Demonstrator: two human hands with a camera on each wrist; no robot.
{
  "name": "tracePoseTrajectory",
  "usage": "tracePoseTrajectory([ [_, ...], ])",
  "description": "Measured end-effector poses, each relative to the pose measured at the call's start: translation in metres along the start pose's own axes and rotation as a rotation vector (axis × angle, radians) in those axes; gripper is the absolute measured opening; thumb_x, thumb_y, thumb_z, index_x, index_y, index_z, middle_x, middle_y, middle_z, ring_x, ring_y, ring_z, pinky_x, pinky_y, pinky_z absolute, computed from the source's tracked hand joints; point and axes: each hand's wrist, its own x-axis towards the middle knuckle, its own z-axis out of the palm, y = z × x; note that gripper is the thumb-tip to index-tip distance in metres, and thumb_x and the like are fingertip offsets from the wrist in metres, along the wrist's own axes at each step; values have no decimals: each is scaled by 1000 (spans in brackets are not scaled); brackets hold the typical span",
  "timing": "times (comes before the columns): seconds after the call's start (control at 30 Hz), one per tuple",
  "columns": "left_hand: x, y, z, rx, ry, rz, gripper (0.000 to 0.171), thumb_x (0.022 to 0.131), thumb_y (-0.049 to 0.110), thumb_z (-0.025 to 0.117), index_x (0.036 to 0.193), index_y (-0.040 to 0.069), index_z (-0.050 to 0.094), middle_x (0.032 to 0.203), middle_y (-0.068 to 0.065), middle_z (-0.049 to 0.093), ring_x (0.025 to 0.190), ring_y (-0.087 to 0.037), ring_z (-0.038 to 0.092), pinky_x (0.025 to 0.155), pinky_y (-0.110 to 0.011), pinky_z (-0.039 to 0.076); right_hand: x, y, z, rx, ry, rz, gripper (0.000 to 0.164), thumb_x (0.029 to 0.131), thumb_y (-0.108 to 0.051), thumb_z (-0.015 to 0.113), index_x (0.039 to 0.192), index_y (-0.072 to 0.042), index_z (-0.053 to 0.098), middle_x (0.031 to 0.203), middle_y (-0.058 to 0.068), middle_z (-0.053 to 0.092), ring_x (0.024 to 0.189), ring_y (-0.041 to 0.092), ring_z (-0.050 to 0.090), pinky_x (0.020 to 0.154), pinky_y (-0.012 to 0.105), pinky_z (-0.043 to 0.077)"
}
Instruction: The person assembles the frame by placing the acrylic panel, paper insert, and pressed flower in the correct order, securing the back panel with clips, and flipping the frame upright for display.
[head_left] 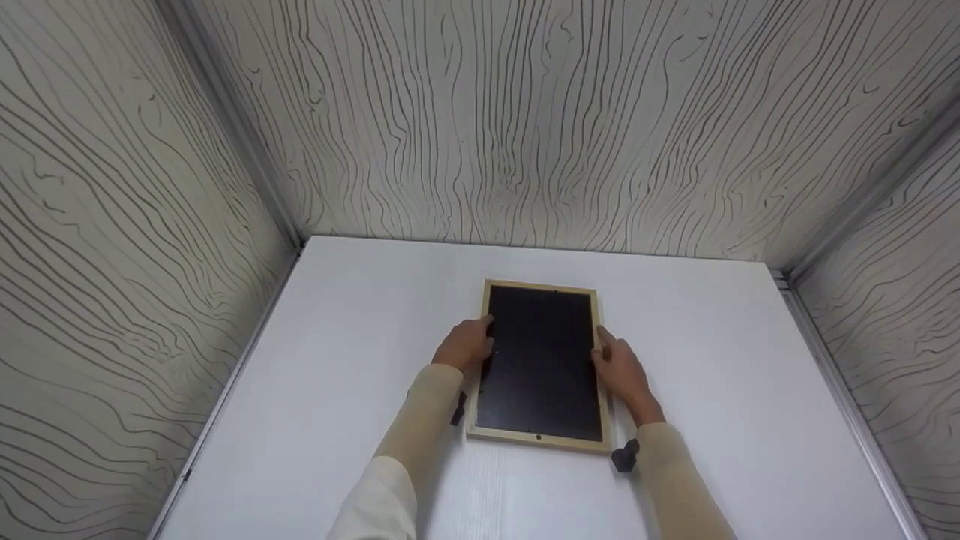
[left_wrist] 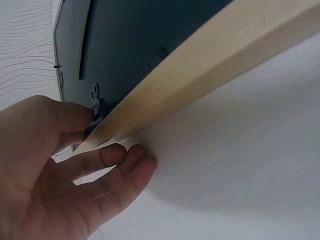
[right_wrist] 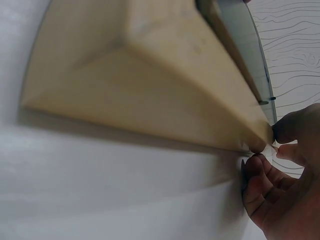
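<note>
A picture frame (head_left: 540, 436) with a pale wooden border and a dark back panel (head_left: 541, 360) facing up is on the white table. My left hand (head_left: 466, 343) holds its left side, the thumb over the border onto the back. In the left wrist view the thumb lies by a small dark metal clip (left_wrist: 96, 97), the fingers curled below the wooden edge. On the opposite side, my right hand (head_left: 619, 367) grips the border between thumb and fingers. The right wrist view shows those fingertips (right_wrist: 255, 162) low at the frame's outer edge, close over the table.
The white tabletop (head_left: 360, 322) spreads around the frame on all sides. Wood-grain patterned walls (head_left: 510, 127) enclose it at the back, left and right, with metal rails (head_left: 225, 375) along the sides. Dark camera mounts (head_left: 624, 455) hang at both wrists.
</note>
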Motion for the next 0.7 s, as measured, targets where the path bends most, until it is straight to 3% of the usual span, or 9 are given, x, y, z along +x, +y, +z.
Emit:
tracePoseTrajectory([
  [0.43,2,1,0,-6,-5,-47,54,110,19,55,162,15,45,160,-14,54,147,-31,54,121,-49,43,-2,2,2,1,-6,-1,60,110,-20,51,165,-2,35,106,16,56,89,25,53,76,36,44],
  [0.7,1,-4,4,-16,-13,-37,56,112,23,51,166,19,39,161,-14,53,147,-32,53,122,-51,43,-2,3,3,-13,2,-8,60,110,-21,51,165,-3,35,109,17,58,91,27,54,80,39,46],
])
